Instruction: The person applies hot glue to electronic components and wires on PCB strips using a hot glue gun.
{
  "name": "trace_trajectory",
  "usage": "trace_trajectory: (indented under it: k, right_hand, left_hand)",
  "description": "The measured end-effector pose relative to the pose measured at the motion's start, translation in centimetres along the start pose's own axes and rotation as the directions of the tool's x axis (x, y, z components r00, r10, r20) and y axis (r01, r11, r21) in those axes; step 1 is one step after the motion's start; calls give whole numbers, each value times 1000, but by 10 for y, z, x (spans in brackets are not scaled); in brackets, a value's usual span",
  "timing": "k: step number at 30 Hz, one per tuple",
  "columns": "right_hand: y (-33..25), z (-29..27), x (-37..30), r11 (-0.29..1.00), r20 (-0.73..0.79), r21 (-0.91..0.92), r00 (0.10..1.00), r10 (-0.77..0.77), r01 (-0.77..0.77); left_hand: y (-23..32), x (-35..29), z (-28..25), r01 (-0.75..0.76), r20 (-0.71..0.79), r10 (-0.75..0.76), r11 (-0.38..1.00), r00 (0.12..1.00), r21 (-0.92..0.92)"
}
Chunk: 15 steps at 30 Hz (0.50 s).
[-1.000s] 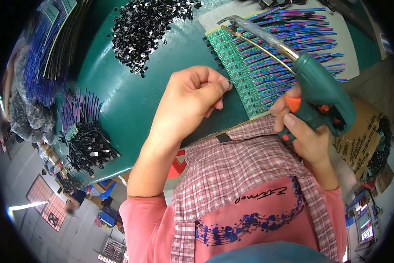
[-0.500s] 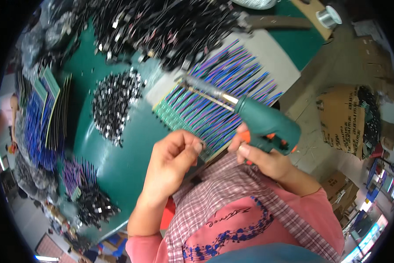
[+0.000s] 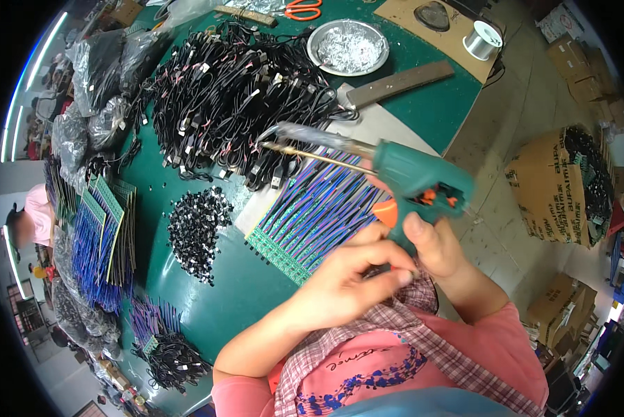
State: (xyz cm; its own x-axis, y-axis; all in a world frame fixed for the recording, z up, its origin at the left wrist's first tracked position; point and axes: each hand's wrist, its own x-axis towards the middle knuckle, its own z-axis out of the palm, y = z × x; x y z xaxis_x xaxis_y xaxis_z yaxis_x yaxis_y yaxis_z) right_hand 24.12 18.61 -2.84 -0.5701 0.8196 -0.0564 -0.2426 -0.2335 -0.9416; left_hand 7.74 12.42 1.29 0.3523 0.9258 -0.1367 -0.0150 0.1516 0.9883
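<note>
My right hand [image 3: 437, 254] is wrapped round the grip of a green soldering gun [image 3: 420, 170] with an orange trigger. Its long metal tip points left, over a row of joined green circuit boards [image 3: 277, 256] with blue and purple wires [image 3: 319, 198] fanned out behind them. Just below the gun's grip is my left hand [image 3: 347, 281], its thumb and forefinger pressed together. Whatever lies between those fingers is too small and blurred to name. Left of the boards lies a heap of small black and silver connectors [image 3: 199, 233].
Behind the boards spreads a large pile of black cables [image 3: 235, 104]. A metal bowl [image 3: 317, 52], a dark flat bar [image 3: 402, 83], orange-handled scissors [image 3: 304, 10] and a solder spool [image 3: 482, 42] lie farther back. Wired boards [image 3: 103, 236] stand at left; an open carton [image 3: 545, 198] sits on the floor at right.
My left hand has moved right, from beside the boards' near edge to the soldering gun's grip. The gun stays in my right hand. The view has shifted, showing more of the far table.
</note>
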Motion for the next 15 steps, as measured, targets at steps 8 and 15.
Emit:
trace_trajectory:
  k: [8, 15]
  right_hand:
    - [-46, 2, 32, 723, 146, -642, 967, -209, 254]
    - [-136, -47, 140, 988, 506, -42, 849, 150, -149]
  left_hand:
    - [11, 8, -14, -125, -372, 155, 987, 915, 103]
    - [14, -16, -55, -109, -791, 67, 994, 609, 0]
